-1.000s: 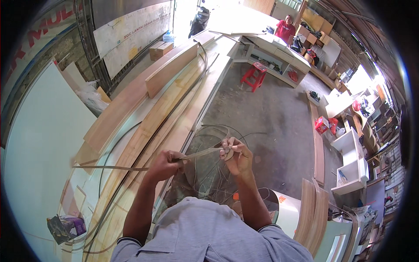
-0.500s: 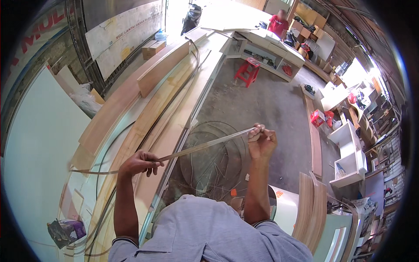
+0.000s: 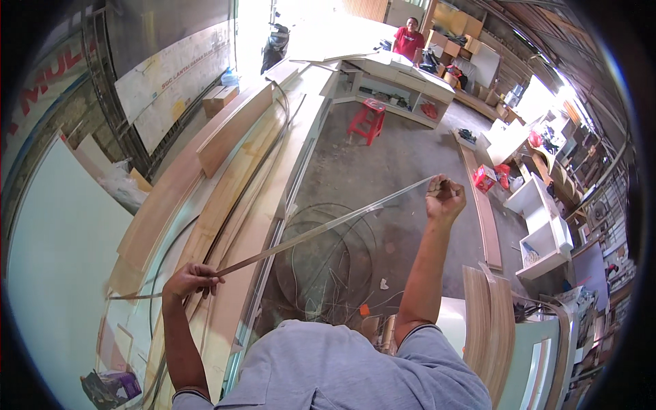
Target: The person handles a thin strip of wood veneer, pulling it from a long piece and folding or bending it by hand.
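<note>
**Evidently Light and Flexible: Strip Held Between Two Hands**

The long, thin strip (image 3: 307,234) spans the air from the left hand to the right, running obliquely over the right edge of the board stack (image 3: 236,294) and out above the floor (image 3: 403,157). Its other length passes beyond the left hand toward the left edge of the stack.

Left hand (image 3: 193,279): thumb and fingers pinch the strip above the boards. Right hand (image 3: 445,196): fingers are drawn together on the strip at its far end, well apart from the stack (whether any surplus is tucked in the palm cannot be told).

Handling: the strip is probably very light. It appears limp across its flat face and stiffer across its width; a sharp fold would likely crease it. The surface looks smooth and somewhat shiny, so a loose pinch may slip.

Grip points: hold by the two flat faces, thumb against fingertips, at two well-separated places. Avoid squeezing the narrow edges, since the strip may twist there.
</note>
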Available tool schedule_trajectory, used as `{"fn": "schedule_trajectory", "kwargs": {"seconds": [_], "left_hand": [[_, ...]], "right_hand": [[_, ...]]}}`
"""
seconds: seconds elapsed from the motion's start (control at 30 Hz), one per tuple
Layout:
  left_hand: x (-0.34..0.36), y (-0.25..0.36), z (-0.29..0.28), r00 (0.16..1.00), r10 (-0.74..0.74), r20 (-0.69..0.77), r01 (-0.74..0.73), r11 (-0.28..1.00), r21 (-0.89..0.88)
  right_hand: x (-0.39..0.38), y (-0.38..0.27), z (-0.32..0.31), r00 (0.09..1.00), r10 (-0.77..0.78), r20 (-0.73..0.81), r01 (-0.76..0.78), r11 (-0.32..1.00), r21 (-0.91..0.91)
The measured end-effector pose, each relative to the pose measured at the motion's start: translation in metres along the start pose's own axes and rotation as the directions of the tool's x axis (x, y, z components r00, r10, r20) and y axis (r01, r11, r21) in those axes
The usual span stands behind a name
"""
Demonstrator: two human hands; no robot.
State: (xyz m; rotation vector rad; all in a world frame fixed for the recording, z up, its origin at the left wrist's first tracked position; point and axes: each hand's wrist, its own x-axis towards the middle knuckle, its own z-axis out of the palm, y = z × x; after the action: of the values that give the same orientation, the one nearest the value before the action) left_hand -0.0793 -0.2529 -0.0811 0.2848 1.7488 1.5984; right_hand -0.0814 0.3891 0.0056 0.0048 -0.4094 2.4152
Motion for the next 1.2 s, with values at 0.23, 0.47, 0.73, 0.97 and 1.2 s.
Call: {"fn": "schedule_trajectory", "kwargs": {"seconds": [0.23,0.47,0.73,0.97,1.2], "left_hand": [[-0.004,0.000,-0.010,1.000,-0.011,0.011,0.010,0.999,0.046],[-0.008,-0.004,-0.018,0.999,-0.021,-0.049,0.026,0.995,0.101],[-0.013,-0.013,-0.031,0.997,-0.026,-0.079,0.038,0.987,0.156],[-0.019,-0.011,-0.051,0.995,-0.048,-0.090,0.063,0.981,0.182],[-0.039,-0.044,-0.095,0.986,-0.130,-0.102,0.140,0.986,0.094]], "right_hand": [[0.066,-0.067,0.015,0.991,-0.131,-0.023,0.130,0.990,-0.049],[0.118,-0.138,0.045,0.960,-0.278,0.019,0.278,0.951,-0.137],[0.158,-0.217,0.093,0.876,-0.483,-0.021,0.470,0.862,-0.192],[0.181,-0.296,0.120,0.819,-0.567,0.089,0.566,0.771,-0.290],[0.182,-0.347,0.140,0.768,-0.639,0.047,0.628,0.736,-0.252]]}}
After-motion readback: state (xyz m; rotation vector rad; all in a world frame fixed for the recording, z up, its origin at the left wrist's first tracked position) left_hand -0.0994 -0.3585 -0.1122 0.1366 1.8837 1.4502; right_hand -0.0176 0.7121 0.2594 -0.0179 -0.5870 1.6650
